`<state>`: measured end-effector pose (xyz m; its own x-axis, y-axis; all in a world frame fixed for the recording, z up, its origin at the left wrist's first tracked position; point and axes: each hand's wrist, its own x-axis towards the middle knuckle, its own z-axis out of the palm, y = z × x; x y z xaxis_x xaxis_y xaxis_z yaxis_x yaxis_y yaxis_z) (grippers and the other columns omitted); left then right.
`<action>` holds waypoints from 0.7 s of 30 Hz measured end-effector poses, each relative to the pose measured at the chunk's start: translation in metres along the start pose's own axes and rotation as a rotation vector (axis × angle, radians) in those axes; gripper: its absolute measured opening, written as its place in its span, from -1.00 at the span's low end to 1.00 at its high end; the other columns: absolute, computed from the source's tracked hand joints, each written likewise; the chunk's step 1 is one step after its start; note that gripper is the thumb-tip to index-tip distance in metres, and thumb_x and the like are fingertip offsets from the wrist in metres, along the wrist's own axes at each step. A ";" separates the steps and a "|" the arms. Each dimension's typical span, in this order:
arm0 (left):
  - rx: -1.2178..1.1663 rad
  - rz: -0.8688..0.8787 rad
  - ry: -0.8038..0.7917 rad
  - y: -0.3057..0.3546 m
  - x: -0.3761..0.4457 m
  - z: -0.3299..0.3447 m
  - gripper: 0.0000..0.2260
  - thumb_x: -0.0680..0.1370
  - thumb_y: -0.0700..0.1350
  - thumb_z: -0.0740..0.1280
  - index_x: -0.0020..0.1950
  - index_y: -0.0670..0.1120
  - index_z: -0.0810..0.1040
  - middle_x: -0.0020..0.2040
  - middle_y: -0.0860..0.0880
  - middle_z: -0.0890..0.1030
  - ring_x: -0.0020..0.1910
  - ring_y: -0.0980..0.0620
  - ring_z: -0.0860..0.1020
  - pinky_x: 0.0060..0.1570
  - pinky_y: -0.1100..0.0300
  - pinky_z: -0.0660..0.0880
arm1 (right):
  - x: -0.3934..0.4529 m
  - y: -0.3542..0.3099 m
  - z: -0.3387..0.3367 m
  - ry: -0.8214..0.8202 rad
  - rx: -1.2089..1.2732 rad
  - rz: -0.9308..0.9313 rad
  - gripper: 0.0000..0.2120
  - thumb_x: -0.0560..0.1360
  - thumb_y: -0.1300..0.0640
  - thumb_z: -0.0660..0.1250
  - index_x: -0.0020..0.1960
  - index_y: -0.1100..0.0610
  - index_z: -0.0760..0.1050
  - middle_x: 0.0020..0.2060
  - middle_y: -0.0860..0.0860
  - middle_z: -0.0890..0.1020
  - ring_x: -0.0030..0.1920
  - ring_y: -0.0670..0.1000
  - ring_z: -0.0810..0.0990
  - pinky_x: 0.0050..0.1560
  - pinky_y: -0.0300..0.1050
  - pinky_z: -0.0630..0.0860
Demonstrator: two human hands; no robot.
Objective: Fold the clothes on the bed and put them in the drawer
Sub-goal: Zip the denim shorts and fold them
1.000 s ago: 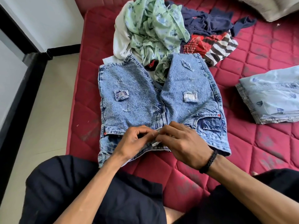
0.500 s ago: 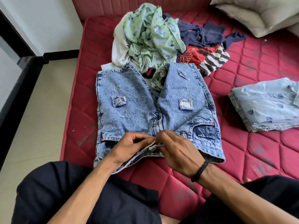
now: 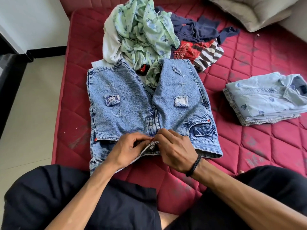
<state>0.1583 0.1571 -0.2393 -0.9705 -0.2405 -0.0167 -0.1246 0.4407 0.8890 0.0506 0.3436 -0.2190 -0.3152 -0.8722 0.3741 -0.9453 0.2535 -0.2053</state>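
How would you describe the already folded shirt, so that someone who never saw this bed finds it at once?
Start from the red quilted mattress. To the right of the denim shorts, apart from the heap of loose clothes, lies the folded shirt. It is pale blue with small dark prints and a collar, and it alone is folded flat.

Bright, even daylight fills the head view, strongest along the far edge of the mattress (image 3: 249, 67) and on the pillow (image 3: 252, 12) at its far right corner. Shadows are soft and short. Focus is sharp at centre; the wide lens bends lines and softens detail toward the edges. No harsh glare shows.
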 end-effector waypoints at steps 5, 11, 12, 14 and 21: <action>0.348 0.128 0.051 -0.001 -0.008 0.007 -0.80 0.60 0.07 0.33 0.15 0.11 0.69 -0.01 0.13 0.71 -0.02 0.10 0.67 0.00 0.07 0.56 | 0.016 0.004 -0.007 -0.142 0.127 0.002 -0.87 0.50 0.18 0.31 0.03 0.05 0.54 -0.08 -0.04 0.55 -0.14 0.10 0.60 -0.27 0.07 0.56; 0.645 0.253 0.113 0.016 -0.015 0.019 -0.78 0.72 0.07 0.16 0.05 0.07 0.57 -0.17 0.11 0.64 -0.26 0.05 0.56 -0.06 0.01 0.50 | 0.033 0.044 -0.034 -0.588 0.786 0.430 -0.80 0.47 -0.02 0.56 0.02 0.06 0.71 -0.15 -0.06 0.76 -0.12 -0.07 0.73 0.00 -0.10 0.67; 0.644 0.248 0.160 0.018 -0.014 0.022 -0.79 0.72 0.06 0.19 0.05 0.05 0.59 -0.17 0.10 0.67 -0.29 0.06 0.58 -0.11 0.02 0.53 | 0.035 0.049 -0.031 -0.523 0.834 0.513 -0.80 0.50 0.04 0.54 0.08 0.09 0.70 -0.14 -0.02 0.76 -0.14 -0.06 0.73 0.00 -0.07 0.68; 0.561 0.196 0.268 0.020 -0.005 0.025 -0.83 0.68 0.02 0.30 0.12 0.02 0.66 -0.05 0.08 0.73 -0.31 0.16 0.62 -0.23 0.22 0.58 | 0.041 0.058 -0.014 -0.266 0.609 0.597 -0.85 0.52 0.16 0.50 0.09 0.08 0.70 -0.15 -0.04 0.75 -0.23 -0.13 0.67 -0.01 -0.10 0.66; 0.368 -0.124 0.273 0.014 0.084 0.001 -0.80 0.63 0.01 0.38 0.23 0.04 0.66 -0.03 0.05 0.66 -0.43 0.18 0.42 -0.57 0.37 0.30 | 0.065 0.054 0.021 -0.017 0.469 0.624 -0.92 0.44 0.15 0.54 -0.07 0.02 0.74 -0.27 -0.07 0.70 -0.30 -0.16 0.58 -0.19 -0.29 0.53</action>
<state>0.0751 0.1441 -0.2291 -0.8602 -0.5074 0.0517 -0.3488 0.6593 0.6660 -0.0188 0.2917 -0.2249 -0.7719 -0.6337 0.0503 -0.4579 0.4995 -0.7354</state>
